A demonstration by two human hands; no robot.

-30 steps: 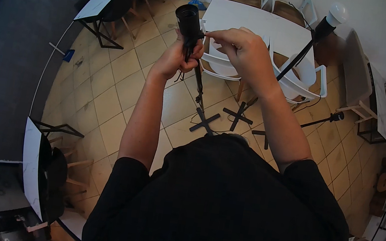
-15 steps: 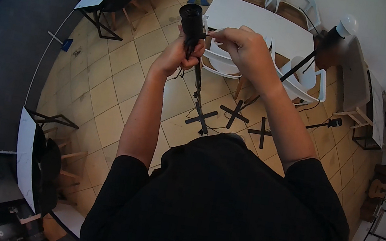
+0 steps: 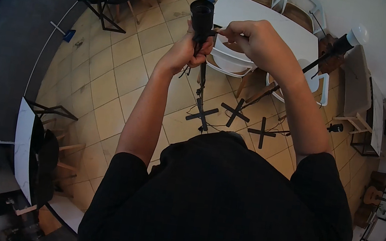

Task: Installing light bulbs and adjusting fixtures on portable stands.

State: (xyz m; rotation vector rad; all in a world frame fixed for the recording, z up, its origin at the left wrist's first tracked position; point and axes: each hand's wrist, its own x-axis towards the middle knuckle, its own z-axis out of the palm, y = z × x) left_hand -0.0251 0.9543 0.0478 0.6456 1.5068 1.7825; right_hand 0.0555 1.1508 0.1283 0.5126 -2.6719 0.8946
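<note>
A black lamp holder (image 3: pixel 202 18) with an open, round socket tops a thin black light stand (image 3: pixel 201 83). My left hand (image 3: pixel 189 52) is closed round the neck just below the socket. At the holder's right side, the thumb and fingers of my right hand (image 3: pixel 255 41) pinch a small dark knob (image 3: pixel 214 32); the fingertips partly hide it. Past my right forearm leans a second black stand (image 3: pixel 319 61) bearing a white bulb (image 3: pixel 359 34) in its holder.
Cross-shaped black stand bases (image 3: pixel 202 115) with loose cables rest on the tiled floor (image 3: pixel 127 78). Ahead stand a white table (image 3: pixel 268 19) and white chairs (image 3: pixel 303 10). Marble-topped tables (image 3: pixel 25 150) line the left. A guitar (image 3: pixel 372 195) is at the far right.
Both hands and the lamp holder have shifted slightly to the right and up in the picture. My right hand still pinches at the holder's side.
</note>
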